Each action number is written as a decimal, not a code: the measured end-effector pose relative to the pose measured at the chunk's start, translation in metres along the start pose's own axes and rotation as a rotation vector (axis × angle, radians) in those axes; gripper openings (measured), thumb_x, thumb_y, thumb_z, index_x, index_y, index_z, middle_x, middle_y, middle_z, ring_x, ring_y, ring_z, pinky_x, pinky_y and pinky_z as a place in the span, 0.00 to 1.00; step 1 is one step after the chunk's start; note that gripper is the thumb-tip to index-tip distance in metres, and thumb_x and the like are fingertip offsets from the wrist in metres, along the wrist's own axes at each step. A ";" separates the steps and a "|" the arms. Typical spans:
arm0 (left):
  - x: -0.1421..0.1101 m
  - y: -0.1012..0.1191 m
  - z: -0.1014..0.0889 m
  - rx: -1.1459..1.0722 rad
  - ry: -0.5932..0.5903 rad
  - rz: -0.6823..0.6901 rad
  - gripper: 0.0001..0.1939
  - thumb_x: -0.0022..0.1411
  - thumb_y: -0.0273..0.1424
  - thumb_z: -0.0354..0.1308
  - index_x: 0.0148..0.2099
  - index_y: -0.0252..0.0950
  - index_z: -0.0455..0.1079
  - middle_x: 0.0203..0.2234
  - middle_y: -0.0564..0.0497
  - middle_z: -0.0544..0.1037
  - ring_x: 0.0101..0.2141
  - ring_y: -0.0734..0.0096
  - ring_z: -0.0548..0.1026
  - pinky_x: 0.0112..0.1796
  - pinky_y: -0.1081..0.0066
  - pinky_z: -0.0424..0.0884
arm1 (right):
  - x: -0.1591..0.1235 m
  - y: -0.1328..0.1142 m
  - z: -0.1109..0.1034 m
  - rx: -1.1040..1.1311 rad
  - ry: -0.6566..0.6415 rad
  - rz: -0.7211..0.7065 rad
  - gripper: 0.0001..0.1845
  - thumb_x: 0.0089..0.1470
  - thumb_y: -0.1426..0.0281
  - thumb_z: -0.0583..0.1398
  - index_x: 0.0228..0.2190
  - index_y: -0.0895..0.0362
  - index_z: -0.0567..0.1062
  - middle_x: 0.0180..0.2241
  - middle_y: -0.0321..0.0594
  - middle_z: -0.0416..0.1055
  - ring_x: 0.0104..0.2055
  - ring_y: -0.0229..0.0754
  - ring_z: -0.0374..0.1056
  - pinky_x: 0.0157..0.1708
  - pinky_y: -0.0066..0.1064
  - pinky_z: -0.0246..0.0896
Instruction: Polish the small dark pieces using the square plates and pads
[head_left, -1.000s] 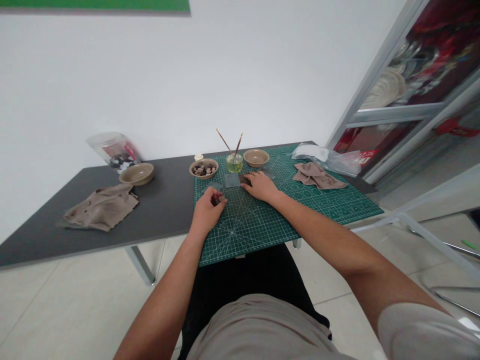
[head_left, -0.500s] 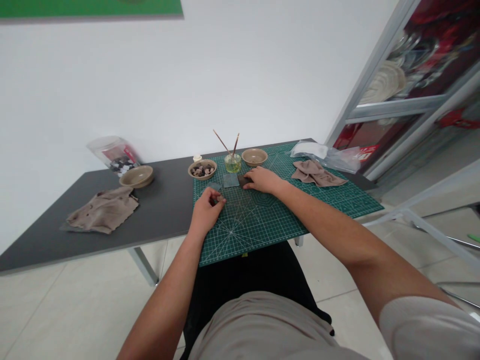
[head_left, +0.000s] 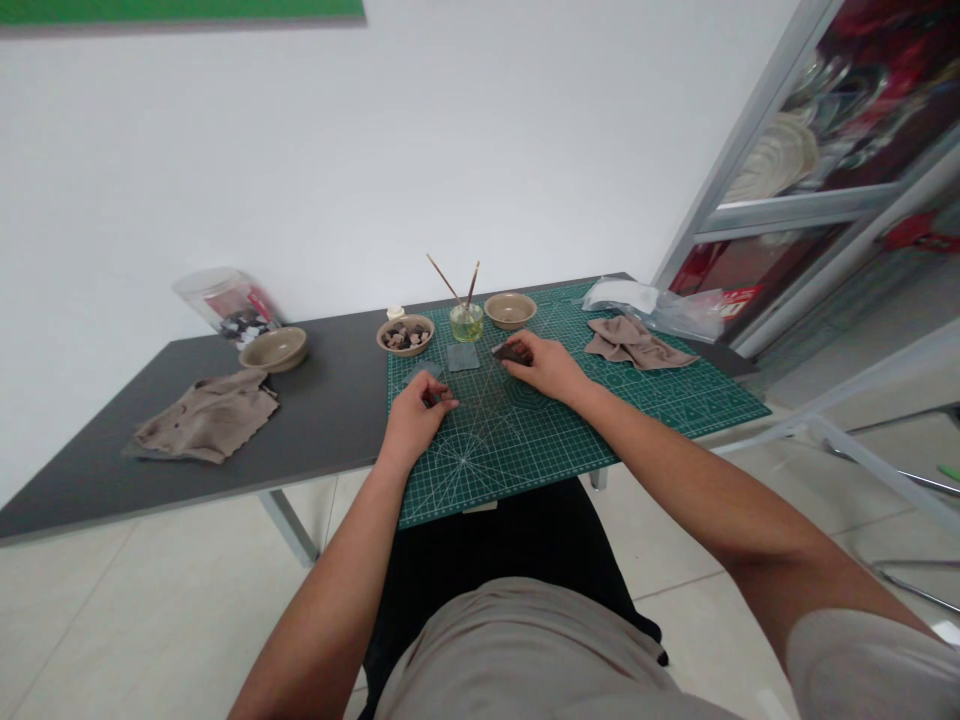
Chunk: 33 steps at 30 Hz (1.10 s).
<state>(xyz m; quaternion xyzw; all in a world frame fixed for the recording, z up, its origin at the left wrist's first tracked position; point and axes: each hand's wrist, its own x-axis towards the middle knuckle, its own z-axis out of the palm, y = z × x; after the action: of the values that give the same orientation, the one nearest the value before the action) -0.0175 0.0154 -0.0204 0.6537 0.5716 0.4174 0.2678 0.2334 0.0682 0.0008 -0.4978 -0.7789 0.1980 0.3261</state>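
Note:
Over the left part of the green cutting mat (head_left: 480,470), my left hand (head_left: 417,412) is closed in a pinch. What its fingertips hold is too small to make out. A grey-green flat piece (head_left: 425,370) lies just beyond those fingers. My right hand (head_left: 551,366) grips a dark flat square piece (head_left: 513,353) between thumb and fingers, tilted above the mat. Between the hands and a little farther back lies a grey square sheet (head_left: 463,356). Behind it stands a glass jar (head_left: 466,324) of yellowish liquid with two thin brushes (head_left: 472,284) leaning in it.
A bowl of dark and pinkish chunks (head_left: 406,338) and a tan bowl (head_left: 510,309) flank the jar. On the right are a crumpled brown cloth (head_left: 634,343) and a plastic bag (head_left: 652,305). Leftward sit another cloth (head_left: 210,415), a bowl (head_left: 274,350) and a clear container (head_left: 229,305).
My right hand has lifted the dark flat piece off the mat beside the grey sheet and drawn it slightly right. My left hand has barely moved; its fingers have shifted a little.

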 end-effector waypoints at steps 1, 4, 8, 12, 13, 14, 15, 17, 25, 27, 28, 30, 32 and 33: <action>0.001 -0.002 0.000 -0.017 0.002 -0.003 0.09 0.50 0.31 0.65 0.33 0.38 0.68 0.28 0.56 0.76 0.30 0.71 0.70 0.35 0.69 0.64 | -0.003 -0.002 0.004 0.176 0.023 0.047 0.18 0.53 0.64 0.63 0.46 0.52 0.70 0.33 0.35 0.75 0.33 0.42 0.73 0.35 0.34 0.69; 0.003 -0.011 0.002 -0.110 -0.016 0.000 0.09 0.49 0.30 0.65 0.33 0.38 0.69 0.26 0.56 0.74 0.28 0.71 0.70 0.33 0.70 0.65 | -0.006 -0.012 0.018 0.729 0.024 0.247 0.24 0.50 0.65 0.60 0.50 0.47 0.63 0.29 0.28 0.70 0.26 0.39 0.70 0.24 0.30 0.69; 0.005 -0.018 0.003 -0.223 -0.066 0.017 0.09 0.47 0.29 0.66 0.32 0.37 0.70 0.25 0.56 0.74 0.27 0.72 0.71 0.33 0.71 0.67 | -0.001 -0.027 0.030 1.128 -0.016 0.514 0.16 0.51 0.68 0.58 0.43 0.50 0.65 0.27 0.30 0.71 0.26 0.39 0.72 0.21 0.26 0.67; 0.003 -0.015 0.003 -0.207 -0.056 0.023 0.06 0.47 0.28 0.64 0.31 0.37 0.71 0.25 0.56 0.75 0.28 0.71 0.73 0.34 0.70 0.67 | 0.004 -0.035 0.031 1.370 -0.125 0.683 0.09 0.60 0.63 0.56 0.37 0.54 0.70 0.27 0.36 0.73 0.25 0.38 0.70 0.23 0.27 0.69; 0.002 -0.013 0.004 -0.193 -0.054 0.030 0.06 0.47 0.29 0.64 0.31 0.37 0.72 0.25 0.55 0.76 0.28 0.71 0.73 0.34 0.70 0.67 | 0.004 -0.035 0.031 1.408 -0.150 0.712 0.12 0.60 0.59 0.56 0.38 0.55 0.70 0.28 0.37 0.74 0.25 0.38 0.71 0.24 0.29 0.70; 0.001 -0.012 0.004 -0.175 -0.058 0.035 0.06 0.48 0.30 0.64 0.31 0.37 0.72 0.25 0.55 0.76 0.28 0.71 0.73 0.33 0.70 0.67 | 0.004 -0.036 0.031 1.440 -0.178 0.722 0.14 0.61 0.57 0.56 0.38 0.54 0.71 0.29 0.38 0.74 0.27 0.40 0.72 0.25 0.31 0.72; 0.000 -0.010 0.004 -0.157 -0.065 0.040 0.06 0.49 0.31 0.64 0.31 0.37 0.72 0.24 0.55 0.76 0.27 0.72 0.72 0.33 0.71 0.67 | 0.004 -0.036 0.031 1.466 -0.206 0.715 0.16 0.60 0.55 0.57 0.39 0.54 0.71 0.30 0.39 0.75 0.29 0.42 0.74 0.27 0.32 0.73; -0.002 -0.006 0.004 -0.123 -0.077 0.042 0.08 0.50 0.34 0.65 0.33 0.37 0.73 0.23 0.55 0.75 0.26 0.72 0.71 0.31 0.71 0.66 | 0.002 -0.035 0.033 1.482 -0.244 0.658 0.14 0.57 0.57 0.61 0.38 0.54 0.71 0.33 0.39 0.76 0.33 0.43 0.75 0.30 0.33 0.74; 0.002 0.010 -0.002 -0.015 -0.101 0.024 0.10 0.51 0.34 0.66 0.36 0.37 0.78 0.26 0.53 0.79 0.27 0.70 0.73 0.31 0.70 0.67 | 0.012 -0.031 0.043 0.979 0.006 0.347 0.14 0.44 0.70 0.68 0.34 0.55 0.73 0.28 0.36 0.76 0.26 0.40 0.73 0.20 0.27 0.65; 0.006 0.012 -0.001 0.023 -0.100 0.045 0.09 0.50 0.34 0.66 0.35 0.37 0.78 0.25 0.53 0.78 0.27 0.70 0.72 0.31 0.70 0.66 | 0.014 -0.026 0.041 0.778 0.059 0.234 0.09 0.46 0.67 0.67 0.32 0.55 0.75 0.26 0.36 0.76 0.25 0.41 0.72 0.21 0.29 0.65; 0.007 0.012 0.001 0.021 -0.078 0.056 0.09 0.50 0.34 0.66 0.35 0.37 0.78 0.25 0.53 0.78 0.27 0.71 0.72 0.30 0.70 0.66 | 0.014 -0.023 0.040 0.676 0.092 0.186 0.08 0.48 0.66 0.66 0.31 0.55 0.77 0.25 0.36 0.75 0.25 0.41 0.72 0.23 0.30 0.66; 0.010 0.011 0.006 -0.007 -0.068 0.057 0.09 0.50 0.34 0.67 0.35 0.37 0.78 0.26 0.54 0.77 0.26 0.71 0.70 0.30 0.71 0.65 | 0.011 -0.017 0.040 0.482 0.142 0.099 0.05 0.48 0.67 0.66 0.30 0.55 0.78 0.26 0.36 0.76 0.28 0.42 0.73 0.30 0.34 0.69; 0.011 0.010 0.011 -0.044 -0.082 0.020 0.10 0.50 0.33 0.66 0.37 0.37 0.78 0.25 0.55 0.76 0.25 0.72 0.69 0.29 0.71 0.65 | 0.006 -0.014 0.042 0.333 0.159 0.027 0.05 0.46 0.71 0.66 0.30 0.55 0.79 0.29 0.37 0.78 0.33 0.44 0.74 0.38 0.36 0.70; 0.011 0.009 0.014 -0.054 -0.079 0.004 0.10 0.51 0.32 0.66 0.38 0.37 0.77 0.24 0.55 0.75 0.25 0.73 0.69 0.30 0.71 0.65 | 0.004 -0.013 0.042 0.284 0.172 -0.003 0.08 0.45 0.73 0.66 0.31 0.55 0.79 0.32 0.38 0.79 0.36 0.45 0.75 0.41 0.37 0.69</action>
<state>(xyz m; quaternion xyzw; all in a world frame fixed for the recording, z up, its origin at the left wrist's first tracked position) -0.0010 0.0260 -0.0169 0.6633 0.5478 0.4070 0.3071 0.1941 0.0669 -0.0200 -0.4604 -0.7130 0.2623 0.4591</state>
